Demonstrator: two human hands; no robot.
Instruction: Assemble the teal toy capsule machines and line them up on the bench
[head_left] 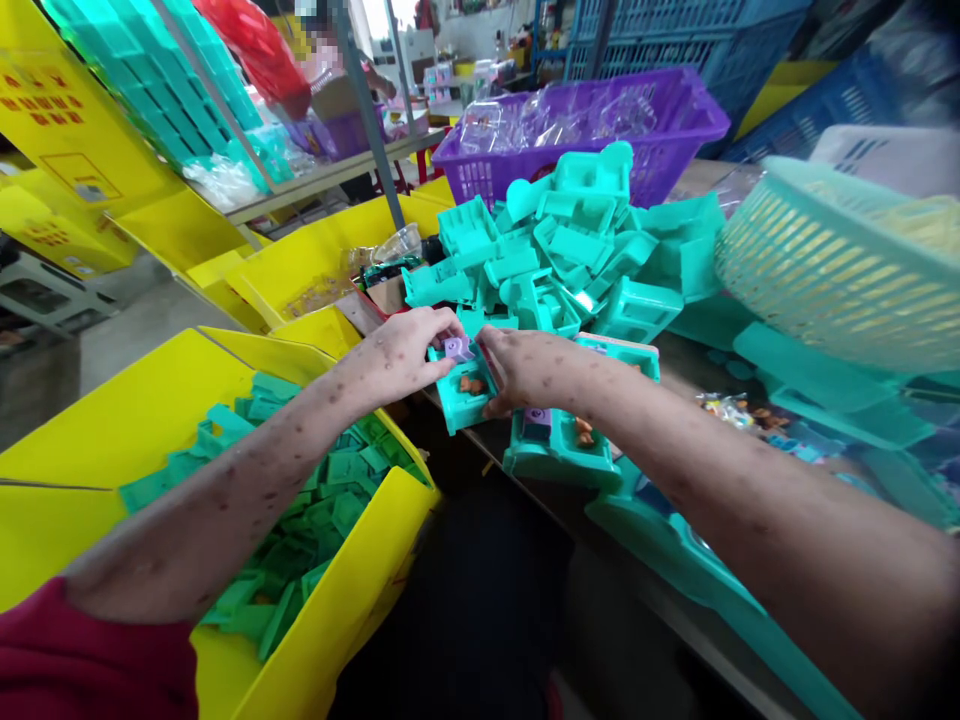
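Observation:
A small teal plastic toy tray (463, 408) is between my hands at the table's near edge, with a small brown figure (472, 384) in its near part. My right hand (521, 365) grips the tray along its right side. The fingers of my left hand (409, 350) are curled round a small lilac plastic piece (456, 348) at the tray's far part; my fingertips are partly hidden. Just right of it, under my right forearm, lies another teal tray (562, 462) with a lilac piece (537, 422) and a brown figure (584, 432).
A heap of teal trays (570, 240) lies beyond my hands, before a purple basket (675, 125) of clear plastic parts. A pale green basket (832, 260) stands at right. At lower left, a yellow box (382, 560) holds many teal trays. A person (330, 60) is in the background.

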